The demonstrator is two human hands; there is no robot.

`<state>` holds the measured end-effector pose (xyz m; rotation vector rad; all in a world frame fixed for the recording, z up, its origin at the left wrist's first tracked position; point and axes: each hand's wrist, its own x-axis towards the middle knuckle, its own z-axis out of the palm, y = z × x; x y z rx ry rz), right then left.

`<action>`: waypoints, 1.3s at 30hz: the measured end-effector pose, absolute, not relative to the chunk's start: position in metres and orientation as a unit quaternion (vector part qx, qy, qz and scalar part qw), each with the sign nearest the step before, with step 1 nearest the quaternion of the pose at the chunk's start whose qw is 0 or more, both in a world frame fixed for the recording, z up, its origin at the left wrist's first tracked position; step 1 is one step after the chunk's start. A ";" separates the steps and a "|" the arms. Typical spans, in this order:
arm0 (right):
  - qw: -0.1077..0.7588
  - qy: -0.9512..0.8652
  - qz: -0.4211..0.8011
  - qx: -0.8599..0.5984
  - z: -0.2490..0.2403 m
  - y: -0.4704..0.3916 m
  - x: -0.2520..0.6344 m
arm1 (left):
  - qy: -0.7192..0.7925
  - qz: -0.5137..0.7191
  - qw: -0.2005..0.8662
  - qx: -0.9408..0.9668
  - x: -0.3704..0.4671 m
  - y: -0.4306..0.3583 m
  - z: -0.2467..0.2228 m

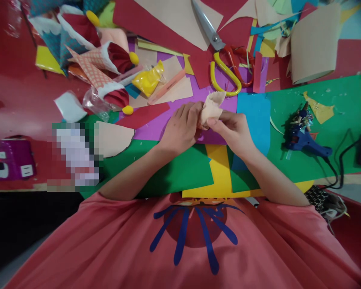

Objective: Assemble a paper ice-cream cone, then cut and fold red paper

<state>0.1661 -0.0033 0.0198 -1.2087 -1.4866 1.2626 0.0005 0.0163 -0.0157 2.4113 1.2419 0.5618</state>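
Note:
Between my two hands is a small cream piece of curled paper or felt (pixel 212 106), with a ragged upper edge. My left hand (pixel 182 128) is closed round its lower left side, and the fingers cover that part. From the other side my right hand (pixel 236 130) pinches it between thumb and fingers. Purple, green and blue craft sheets lie under the hands, among them a blue sheet (pixel 254 124). Just beyond them rest large scissors (pixel 225 60) with one yellow and one red handle.
Several patterned cones with white trim (pixel 111 88) lie at the upper left, near a yellow plastic packet (pixel 149 78). A blue glue gun (pixel 308 140) with a cord lies at right. A beige paper cylinder (pixel 315 44) stands behind it. At far left sits a purple power socket (pixel 12 158).

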 end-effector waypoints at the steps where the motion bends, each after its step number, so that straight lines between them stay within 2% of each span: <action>1: 0.409 -0.592 0.495 -0.487 0.020 -0.004 0.166 | 0.439 0.199 0.173 0.859 0.001 0.016 -0.017; 6: 0.414 -0.582 0.473 -0.516 0.022 -0.005 0.165 | 0.430 0.210 0.126 0.869 0.002 0.015 -0.020; 18: 0.375 -0.438 0.649 -0.496 0.017 0.003 0.168 | 0.441 0.259 0.169 0.843 0.001 0.014 -0.021; 21: 0.384 -0.456 0.620 -0.510 0.016 0.003 0.167 | 0.422 0.280 0.112 0.855 0.002 0.013 -0.023; 24: 0.419 -0.508 0.527 -0.537 0.014 0.001 0.165 | 0.395 0.291 0.069 0.869 0.002 0.012 -0.021; 29: 0.456 -0.574 0.374 -0.568 0.007 -0.006 0.163 | 0.378 0.278 0.172 0.866 0.002 0.012 -0.016; 32: 0.472 -0.631 0.320 -0.527 0.007 -0.007 0.165 | 0.400 0.240 0.259 0.846 0.001 0.012 -0.012; 36: 0.438 -0.711 0.304 -0.459 0.012 -0.004 0.169 | 0.422 0.173 0.358 0.814 0.000 0.011 -0.002; 39: 0.424 -0.717 0.323 -0.448 0.016 -0.002 0.172 | 0.402 0.172 0.414 0.798 0.000 0.012 0.006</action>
